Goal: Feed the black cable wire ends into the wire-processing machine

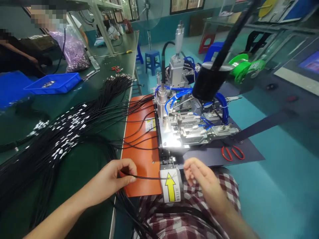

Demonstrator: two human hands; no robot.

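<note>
My left hand [122,174] is closed, thumb against fingers, on a thin black cable [149,178]. The cable's free end, with fine pale wires spread out, lies over a white label with a yellow arrow [170,189]. To the right of that end, my right hand [199,172] is raised with curled fingers pressed together; whether anything is between them cannot be made out. Just beyond both hands stands a metal machine [174,141] with blue air tubes. Several black cables run from it across an orange plate [142,159].
Bundles of black cables [72,129] with white ends cover the green table [94,179] at left. A blue tray [53,83] sits farther back. Red-handled scissors [232,153] lie right of the machine. A black cylinder [211,81] hangs above it. Another person's arm shows far left.
</note>
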